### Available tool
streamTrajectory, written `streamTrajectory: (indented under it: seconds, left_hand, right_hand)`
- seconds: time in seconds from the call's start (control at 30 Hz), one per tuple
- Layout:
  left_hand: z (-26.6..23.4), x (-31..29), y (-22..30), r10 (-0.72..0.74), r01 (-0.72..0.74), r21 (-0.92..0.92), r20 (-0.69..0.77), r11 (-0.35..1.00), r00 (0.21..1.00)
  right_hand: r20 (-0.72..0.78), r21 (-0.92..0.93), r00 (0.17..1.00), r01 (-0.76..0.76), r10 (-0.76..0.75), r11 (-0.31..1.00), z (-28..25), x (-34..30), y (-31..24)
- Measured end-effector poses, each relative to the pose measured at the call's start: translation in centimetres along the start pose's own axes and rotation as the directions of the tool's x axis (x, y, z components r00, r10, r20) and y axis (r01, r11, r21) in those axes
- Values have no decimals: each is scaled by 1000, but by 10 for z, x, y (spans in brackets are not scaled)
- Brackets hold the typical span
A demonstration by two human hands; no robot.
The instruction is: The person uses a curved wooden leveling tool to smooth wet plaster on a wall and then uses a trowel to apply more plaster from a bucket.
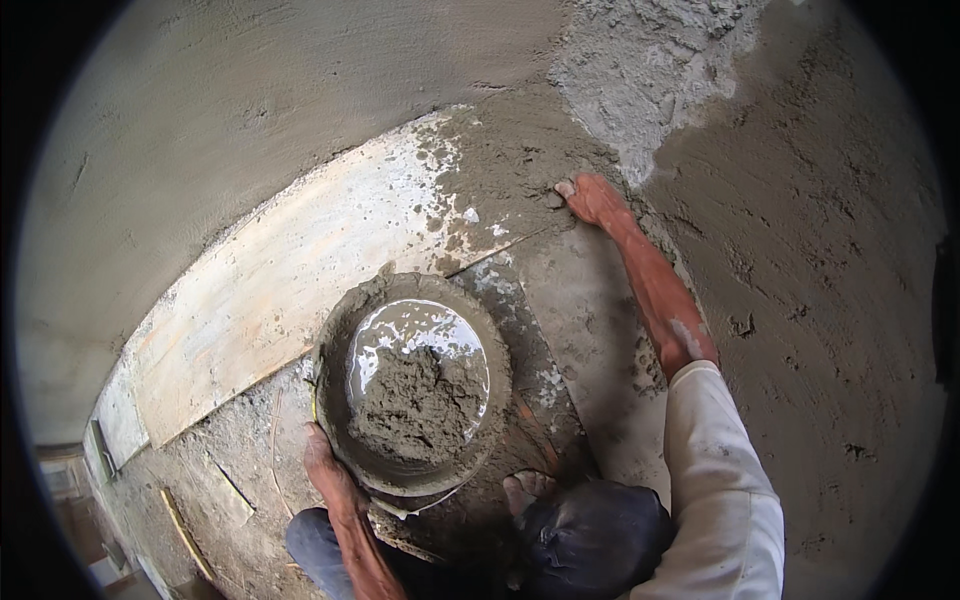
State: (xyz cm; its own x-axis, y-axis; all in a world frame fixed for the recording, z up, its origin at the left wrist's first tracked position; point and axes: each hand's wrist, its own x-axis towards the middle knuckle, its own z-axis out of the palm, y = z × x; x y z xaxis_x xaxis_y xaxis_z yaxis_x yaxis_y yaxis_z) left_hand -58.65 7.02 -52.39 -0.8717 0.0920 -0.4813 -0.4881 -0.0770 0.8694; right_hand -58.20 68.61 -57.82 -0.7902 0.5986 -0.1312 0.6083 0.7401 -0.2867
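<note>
A round bucket [333, 425] caked with grey mortar stands in front of me. Inside it, a mound of wet mortar [420, 405] rises out of shiny, watery liquid. My left hand [328, 465] grips the bucket's near left side, its fingers partly hidden against the wall. Farther off to the right, my right hand [596, 200] is closed, low over the spread mortar [520, 150] at the wall's foot. Whatever it may hold is hidden. A pale board [290, 270] lies along the wall, with mortar splashed over its right end.
Smooth grey plaster covers the left wall [270, 90]. A rough, lighter patch [655, 75] shows at the corner, beside the damp right wall [800, 260]. Thin sticks [187, 533] lie on the dirty ground at lower left. My knee [600, 535] is close behind the bucket.
</note>
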Motion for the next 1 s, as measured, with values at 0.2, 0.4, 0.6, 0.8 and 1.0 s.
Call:
streamTrajectory:
  seconds: [0.2,0.4,0.6,0.8,1.0]
  left_hand:
    - [17,-8,7,22,-25,-16,-188,1000,982]
    - [10,2,-2,-34,37,16,-178,999,983]
    - [32,-10,14,42,-55,-69,-184,996,982]
    - [-8,4,-6,33,-31,20,-127,999,991]
    - [6,-2,2,11,-5,48,-127,999,992]
  right_hand:
    - [-129,-2,991,22,-22,1000,7,-16,-11]
    - [-161,-91,980,108,-121,990,-52,-83,-31]
    - [-233,-63,797,559,-557,827,-71,-204,-89]
    - [164,-138,986,28,-5,990,-75,-181,-9]
    - [235,-107,963,-106,129,989,-49,-133,38]
